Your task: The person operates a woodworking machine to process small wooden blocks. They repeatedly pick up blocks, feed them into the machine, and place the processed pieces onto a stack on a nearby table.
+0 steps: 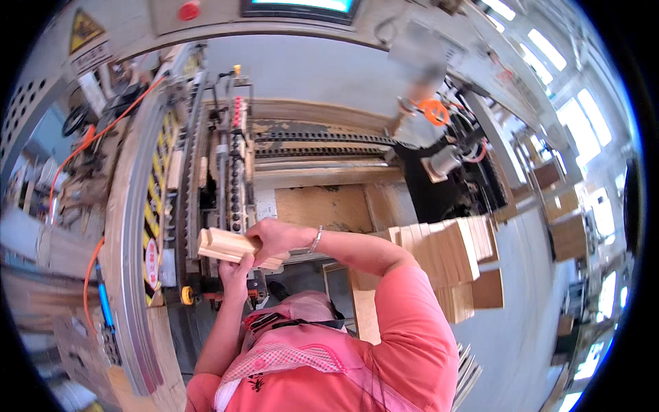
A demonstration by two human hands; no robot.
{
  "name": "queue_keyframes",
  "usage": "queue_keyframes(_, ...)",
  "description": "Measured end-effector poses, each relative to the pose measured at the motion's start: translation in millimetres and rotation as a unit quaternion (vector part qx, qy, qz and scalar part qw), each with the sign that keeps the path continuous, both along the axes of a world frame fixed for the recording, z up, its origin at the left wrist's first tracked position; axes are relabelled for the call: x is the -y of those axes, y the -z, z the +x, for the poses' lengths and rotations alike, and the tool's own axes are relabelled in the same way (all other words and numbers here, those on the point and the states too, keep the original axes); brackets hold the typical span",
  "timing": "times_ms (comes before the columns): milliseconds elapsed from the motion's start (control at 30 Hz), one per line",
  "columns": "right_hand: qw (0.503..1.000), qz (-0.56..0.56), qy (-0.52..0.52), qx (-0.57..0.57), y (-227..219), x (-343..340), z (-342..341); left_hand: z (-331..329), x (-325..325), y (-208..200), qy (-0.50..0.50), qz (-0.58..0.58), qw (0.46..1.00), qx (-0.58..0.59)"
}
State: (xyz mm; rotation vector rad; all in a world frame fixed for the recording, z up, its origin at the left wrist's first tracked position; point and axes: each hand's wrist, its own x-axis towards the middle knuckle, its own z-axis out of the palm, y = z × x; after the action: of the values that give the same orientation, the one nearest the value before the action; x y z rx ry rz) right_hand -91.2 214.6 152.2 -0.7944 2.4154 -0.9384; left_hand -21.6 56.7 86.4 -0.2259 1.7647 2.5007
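Observation:
A short bundle of pale wooden strips (221,242) is held at the near end of a machine's chain rails (237,182). My left hand (235,276) grips it from below, with the thumb up against its near side. From the right, my right hand (276,237) closes over the other end of the bundle, its fingers bent around the wood. Part of the wood shows below my right hand, and my fingers hide where the pieces meet. A bracelet (316,240) circles my right wrist.
Stacked wooden boards (439,255) stand close to my right arm. A metal side frame with yellow-black striping (158,185) runs along the left, and an orange hose (89,141) lies beyond it. Across the back is a panel with a screen (302,5) and a red button (189,10).

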Motion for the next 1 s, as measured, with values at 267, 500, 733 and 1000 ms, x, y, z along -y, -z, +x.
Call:
queue_keyframes(267, 0.963, 0.160, 0.057, -0.207, -6.7, -6.6, -131.3, 7.8, 30.7, 81.9, -0.114, 0.137, 0.978, 0.110)
queue_keyframes(500, 0.929, 0.219, 0.071, -0.290, 27.5, 36.6, -260.8, 8.1, 23.9, 69.3, -0.175, -0.074, 0.982, 0.010)
queue_keyframes(733, 0.936, 0.219, 0.061, -0.269, 61.7, 65.0, -328.9, 8.0, 20.7, 75.9, -0.192, -0.249, 0.949, 0.039)
queue_keyframes(1000, 0.928, 0.195, 0.074, -0.309, 80.5, 63.6, -337.3, 0.2, 17.5, 69.1, -0.215, -0.026, 0.974, 0.067)
